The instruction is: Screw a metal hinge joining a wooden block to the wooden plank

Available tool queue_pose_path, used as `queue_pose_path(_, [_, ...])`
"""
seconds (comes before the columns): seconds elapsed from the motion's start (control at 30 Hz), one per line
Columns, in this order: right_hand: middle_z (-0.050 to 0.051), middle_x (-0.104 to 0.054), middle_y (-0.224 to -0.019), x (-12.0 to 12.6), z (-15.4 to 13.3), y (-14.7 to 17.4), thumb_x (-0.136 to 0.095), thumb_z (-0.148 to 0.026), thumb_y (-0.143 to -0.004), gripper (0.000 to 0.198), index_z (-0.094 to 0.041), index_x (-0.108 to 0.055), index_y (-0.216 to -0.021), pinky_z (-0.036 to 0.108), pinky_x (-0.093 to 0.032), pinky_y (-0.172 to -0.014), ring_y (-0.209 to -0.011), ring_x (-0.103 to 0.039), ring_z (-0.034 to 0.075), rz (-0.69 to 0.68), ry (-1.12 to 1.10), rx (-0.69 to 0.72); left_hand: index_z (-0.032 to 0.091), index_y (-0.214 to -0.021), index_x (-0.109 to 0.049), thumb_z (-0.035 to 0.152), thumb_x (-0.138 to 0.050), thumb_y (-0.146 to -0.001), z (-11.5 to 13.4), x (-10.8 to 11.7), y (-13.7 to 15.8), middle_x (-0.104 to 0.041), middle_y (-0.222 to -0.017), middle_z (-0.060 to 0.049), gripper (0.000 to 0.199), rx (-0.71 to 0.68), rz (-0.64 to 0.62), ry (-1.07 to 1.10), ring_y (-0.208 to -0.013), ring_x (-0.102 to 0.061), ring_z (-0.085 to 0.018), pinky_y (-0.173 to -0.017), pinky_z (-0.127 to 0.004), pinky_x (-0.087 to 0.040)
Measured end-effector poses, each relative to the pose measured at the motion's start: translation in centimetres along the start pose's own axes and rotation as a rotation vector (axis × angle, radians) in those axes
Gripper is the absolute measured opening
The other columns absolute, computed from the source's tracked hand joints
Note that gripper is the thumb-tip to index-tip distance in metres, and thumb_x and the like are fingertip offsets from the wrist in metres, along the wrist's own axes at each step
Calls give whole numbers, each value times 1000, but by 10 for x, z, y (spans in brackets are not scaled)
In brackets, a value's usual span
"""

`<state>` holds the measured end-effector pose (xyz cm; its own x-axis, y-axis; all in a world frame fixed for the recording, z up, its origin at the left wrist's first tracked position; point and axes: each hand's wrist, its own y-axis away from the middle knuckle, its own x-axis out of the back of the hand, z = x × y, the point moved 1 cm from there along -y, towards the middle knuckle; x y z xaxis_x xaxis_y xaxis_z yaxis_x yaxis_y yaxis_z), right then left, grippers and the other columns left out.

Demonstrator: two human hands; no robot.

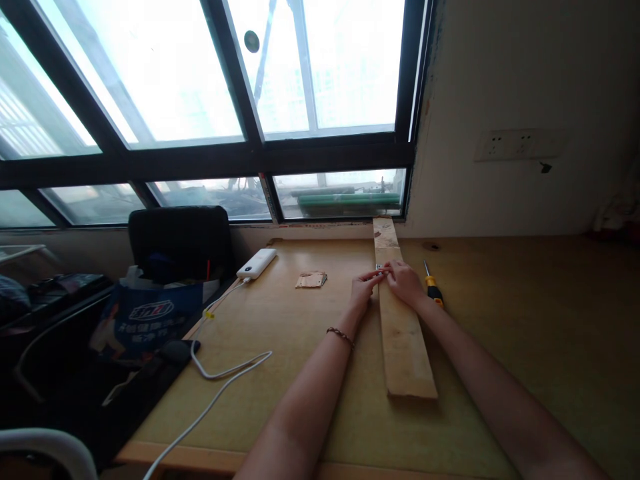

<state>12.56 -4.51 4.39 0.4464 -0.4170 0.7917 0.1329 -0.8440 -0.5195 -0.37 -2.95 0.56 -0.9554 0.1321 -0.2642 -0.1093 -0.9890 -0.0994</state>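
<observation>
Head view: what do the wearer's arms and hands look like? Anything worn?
Both the left hand and right hand are ungloved, with no sleeves on the visible forearms. A thin dark bracelet, seemingly braided or beaded, circles the left wrist; nothing shows on the right.

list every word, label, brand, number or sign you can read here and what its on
No text can be read with certainty.
Blue bag: an oval logo and Chinese-style characters below it, too blurred to quote.
White device: no lettering can be made out.
Wooden board and screwdriver: none legible.
</observation>
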Motion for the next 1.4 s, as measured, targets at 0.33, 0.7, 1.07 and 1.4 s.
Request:
queue_pose_path(0.33, [10,-60,-93,0,-1,-1,-43,-15,-80,20,-17,-54,-97,26,-39,-78,-89,-55,19,-18,29,-15,13,-95,-66,44,-68,-60,-3,-1,-1,-47,-54,3,47,34,-128,96,-41,-25,-1,-41,-19,-16])
queue_pose_path(0.7, [10,-60,-94,0,0,0,-44,-13,-78,25,-18,-55,-99,27,-39,-74,-86,-56,20,-20,50,-42,14,-68,-60,39,-67,-60,0,-3,-2,-50,-56,2,27,-201,-70,-281,-53,-41,-8,-50,-20,-29])
queue_pose_path(1.07, [9,-60,-95,-2,3,-1,-43,-11,-78,24,-16,-56,-97,25,-39,-75,-86,-56,18,-27,-3,-64,16,-63,-49,40,-59,-69,1,-3,1,-48,-60,3,27,-354,-18,-492,-58,-42,-9,-56,-21,-31])
queue_pose_path(1.4, [8,-60,-92,-2,3,-1,-42,-15,-81,19,-17,-55,-95,24,-39,-74,-85,-57,17,-13,-15,-47,16,-61,-44,46,-59,-68,-4,-1,-6,-42,-47,6,34,-62,104,-116,-40,-35,-5,-42,-20,-25])
